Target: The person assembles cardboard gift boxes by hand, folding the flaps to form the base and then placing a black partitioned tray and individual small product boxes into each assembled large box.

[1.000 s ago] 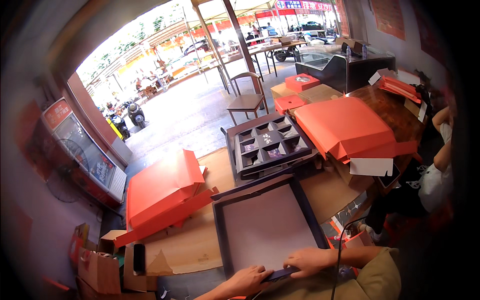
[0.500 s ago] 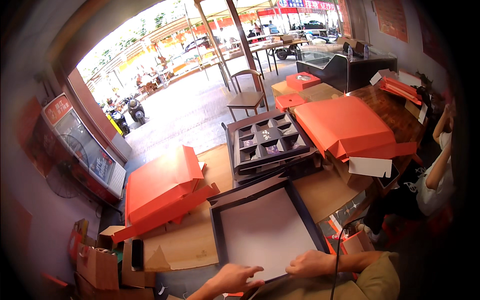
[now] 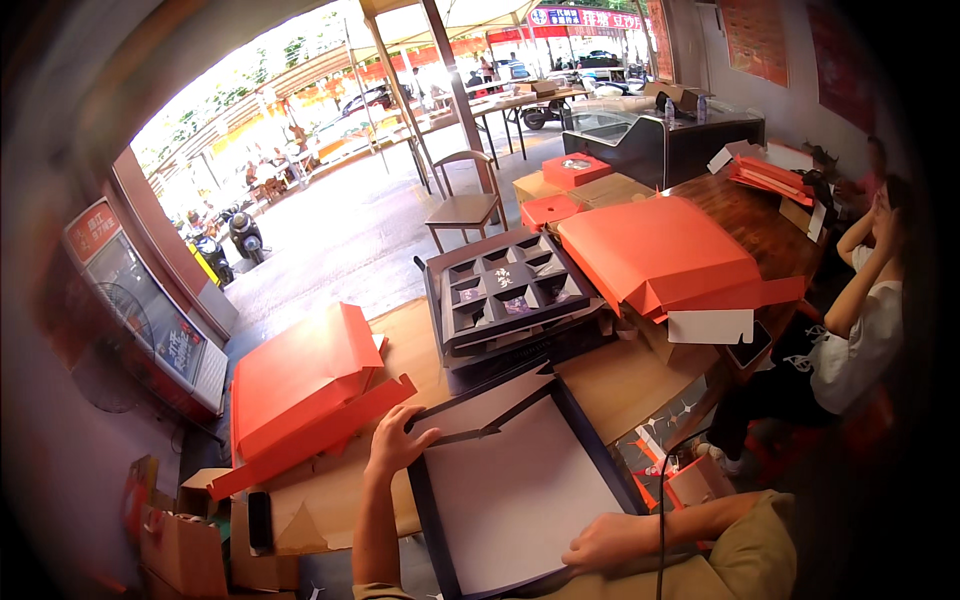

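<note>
A shallow black-walled box point(image 3: 530, 480) with a white inside lies in front of me, and its far wall is partly folded inward. At its far left corner my left hand point(image 3: 393, 445) has its fingers over the wall and its thumb on the inner side. My right hand point(image 3: 603, 541) is closed on the near edge, toward the right corner, fingertips partly hidden. Beyond the box is a stack of black trays, the top divided tray point(image 3: 515, 292) holding small items in several square compartments.
Folded red cartons flank the trays, one red carton point(image 3: 300, 385) left and a red carton stack point(image 3: 665, 250) right. A black phone point(image 3: 260, 522) lies at the cardboard's left edge. A cable point(image 3: 662, 520) hangs by my right wrist. At right sits another person point(image 3: 860, 335).
My left hand has moved from the near edge to the box's far left corner. The far wall's flap now bends inward. My right hand stays at the near edge.
</note>
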`<state>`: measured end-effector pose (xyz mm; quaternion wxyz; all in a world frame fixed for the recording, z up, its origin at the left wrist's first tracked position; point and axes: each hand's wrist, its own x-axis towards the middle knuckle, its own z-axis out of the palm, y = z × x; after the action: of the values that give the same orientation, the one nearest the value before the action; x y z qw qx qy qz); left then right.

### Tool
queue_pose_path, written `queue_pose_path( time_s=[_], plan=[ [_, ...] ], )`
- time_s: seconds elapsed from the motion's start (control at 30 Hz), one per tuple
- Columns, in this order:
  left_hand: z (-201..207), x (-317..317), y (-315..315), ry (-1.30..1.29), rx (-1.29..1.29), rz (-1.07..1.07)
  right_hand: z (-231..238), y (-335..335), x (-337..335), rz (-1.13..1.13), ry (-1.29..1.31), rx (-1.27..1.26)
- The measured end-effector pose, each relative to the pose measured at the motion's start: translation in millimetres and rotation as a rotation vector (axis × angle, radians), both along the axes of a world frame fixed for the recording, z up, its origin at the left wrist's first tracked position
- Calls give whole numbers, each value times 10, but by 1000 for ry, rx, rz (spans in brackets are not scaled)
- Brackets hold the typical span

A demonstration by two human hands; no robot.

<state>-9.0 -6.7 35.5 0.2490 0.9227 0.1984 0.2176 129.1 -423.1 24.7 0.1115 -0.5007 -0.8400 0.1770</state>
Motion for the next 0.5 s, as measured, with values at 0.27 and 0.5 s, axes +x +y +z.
queue_pose_path(
  time_s=[0.27, 0.5],
  plan=[
    [-470, -50, 173, -302, -280, 143, 20, 31, -55, 35, 9, -116],
    [-609, -69, 263, -268, -615, 2, 155, 117, -2, 125, 92, -152]
  ],
)
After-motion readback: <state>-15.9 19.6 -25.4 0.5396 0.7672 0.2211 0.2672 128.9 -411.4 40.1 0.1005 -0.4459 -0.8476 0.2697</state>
